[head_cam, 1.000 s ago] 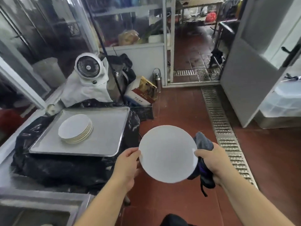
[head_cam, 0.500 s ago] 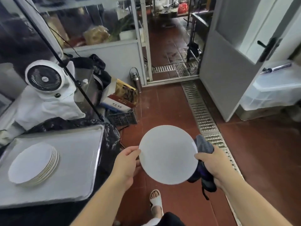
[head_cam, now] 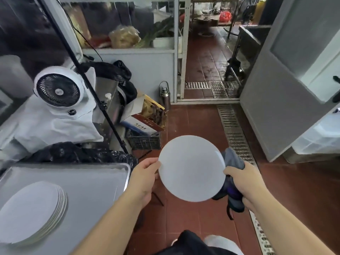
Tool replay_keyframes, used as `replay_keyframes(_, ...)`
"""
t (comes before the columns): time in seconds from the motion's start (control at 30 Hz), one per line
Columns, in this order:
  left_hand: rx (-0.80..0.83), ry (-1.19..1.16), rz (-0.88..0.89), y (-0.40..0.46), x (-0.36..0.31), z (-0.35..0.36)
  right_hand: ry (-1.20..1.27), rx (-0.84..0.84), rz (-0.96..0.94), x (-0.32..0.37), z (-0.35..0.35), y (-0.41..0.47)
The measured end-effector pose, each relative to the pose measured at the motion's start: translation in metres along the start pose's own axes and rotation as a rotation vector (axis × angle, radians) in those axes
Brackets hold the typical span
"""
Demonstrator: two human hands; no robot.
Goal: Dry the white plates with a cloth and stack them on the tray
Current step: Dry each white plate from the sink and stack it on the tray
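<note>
**A plate held in two hands beside the tray**

A round white plate [head_cam: 191,168] is held up over the red floor [head_cam: 294,190], in front of the body. Its left edge is pinched by the left hand [head_cam: 144,176], with the thumb on the top face and the fingers hidden under it. Its right edge is touched by the thumb of the right hand [head_cam: 242,183]. A dark grey cloth [head_cam: 232,184] is gripped in that same hand, bunched up behind and under the plate's right side.

A metal tray [head_cam: 88,183] is seen at the lower left, laid on black plastic [head_cam: 73,153]. A stack of white plates [head_cam: 31,210] is set on the near left part of the tray. The held plate is apart from the tray, just to its right.

A white fan [head_cam: 58,90] is seen behind the tray. A cardboard box [head_cam: 145,120] and a metal flask [head_cam: 165,94] are found on the floor by the wall. A long floor drain [head_cam: 233,133] is seen on the right, next to an open grey door [head_cam: 279,100].
</note>
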State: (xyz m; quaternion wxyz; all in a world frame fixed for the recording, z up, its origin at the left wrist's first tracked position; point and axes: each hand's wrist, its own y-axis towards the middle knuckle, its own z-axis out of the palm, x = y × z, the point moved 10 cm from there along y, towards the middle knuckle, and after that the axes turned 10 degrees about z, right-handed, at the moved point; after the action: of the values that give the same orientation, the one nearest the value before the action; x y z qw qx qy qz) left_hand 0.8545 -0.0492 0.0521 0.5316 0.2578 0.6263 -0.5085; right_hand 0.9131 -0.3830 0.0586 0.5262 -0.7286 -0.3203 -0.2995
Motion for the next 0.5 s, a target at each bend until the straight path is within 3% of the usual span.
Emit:
replay_keyframes(0.2,-0.142,-0.097,-0.036,0.038,-0.007,-0.044,-0.126,0.123,-0.033,0.048,0.077,0.046)
replay_keyframes(0.5,-0.515,-0.217,-0.093,0.061,-0.010,-0.115,-0.432,0.430,-0.133,0.129,0.232,0.099)
